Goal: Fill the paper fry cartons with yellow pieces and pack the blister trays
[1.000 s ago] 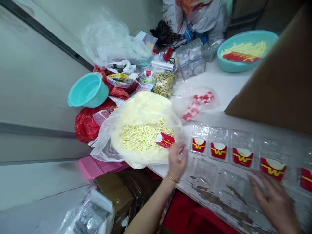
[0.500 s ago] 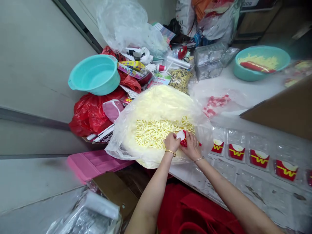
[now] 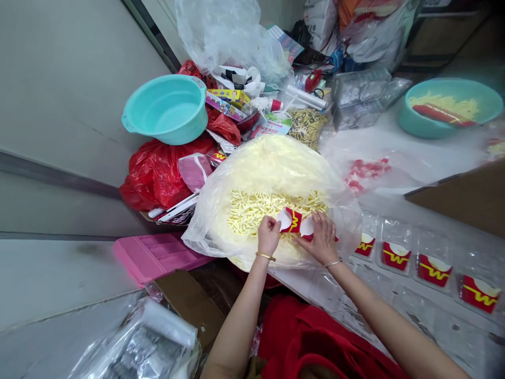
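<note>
My left hand, with a gold bangle at the wrist, pinches the white end of a small red fry carton marked with a yellow W. Wrapped around a stack of the same cartons is my right hand, a thin bangle on its wrist. The single carton lies drawn out to the left of the stack. Both hands are over a large clear plastic bag, open on top. Many pale yellow, fry-shaped pieces fill its opening.
Clear plastic boxes holding red cartons stand in a row at right. A turquoise basin rests on red bags at left; another basin with pale pieces is far right. A brown cardboard flap juts in at right.
My left hand has moved left away from my right, pulling one carton out from the stack so its yellow W shows. The whole view has shifted slightly.
</note>
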`<state>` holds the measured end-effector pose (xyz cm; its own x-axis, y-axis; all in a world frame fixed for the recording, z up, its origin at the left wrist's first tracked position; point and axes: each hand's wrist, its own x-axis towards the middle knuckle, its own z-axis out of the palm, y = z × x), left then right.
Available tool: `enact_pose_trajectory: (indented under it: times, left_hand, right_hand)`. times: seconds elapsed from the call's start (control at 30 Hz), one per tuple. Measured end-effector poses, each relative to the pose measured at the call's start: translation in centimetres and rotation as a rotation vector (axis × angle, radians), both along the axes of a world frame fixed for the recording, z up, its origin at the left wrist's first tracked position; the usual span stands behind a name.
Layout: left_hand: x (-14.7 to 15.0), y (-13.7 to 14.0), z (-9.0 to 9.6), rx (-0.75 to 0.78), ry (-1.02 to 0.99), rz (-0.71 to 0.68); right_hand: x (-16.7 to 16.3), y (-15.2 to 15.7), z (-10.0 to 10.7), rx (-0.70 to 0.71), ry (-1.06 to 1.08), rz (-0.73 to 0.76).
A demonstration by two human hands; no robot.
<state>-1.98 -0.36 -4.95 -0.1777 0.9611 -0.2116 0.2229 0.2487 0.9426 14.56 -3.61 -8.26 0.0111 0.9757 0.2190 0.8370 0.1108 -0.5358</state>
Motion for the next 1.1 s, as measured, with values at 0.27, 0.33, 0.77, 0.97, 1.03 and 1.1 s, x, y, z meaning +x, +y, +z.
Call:
enact_pose_trajectory:
  times: [0.27,0.33,0.77,0.97,1.03,1.1]
  left_hand:
    - [-4.5,1.1,1.7,0.135,0.558,-0.29]
    - [-5.3,3.3,1.4,0.202,0.858,-0.238]
    - [-5.1,8.7,0.4,-0.049,0.283,-0.092]
    - [-5.3,5.0,4.0,-0.159,-0.399,-0.145]
    - [-4.8,4.3,4.7,-0.155,-0.436,-0.196]
    - [-4.3,3.8,4.8,-0.157,-0.387,-0.256]
  right_hand:
    - [-2.2,-2.1,1.2,-0.107,0.264,0.084]
    - [-1.9,-2.4,0.8,-0.146,0.272,0.059]
    - [-1.4,-1.0,0.6,-0.197,0.325,0.087]
    - [-3.0,0.9,1.1,-0.139,0.282,0.16]
    - [-3.9,1.6,1.5,-0.124,0.291,0.171]
    - [-4.5,2.4,2.0,-0.113,0.305,0.162]
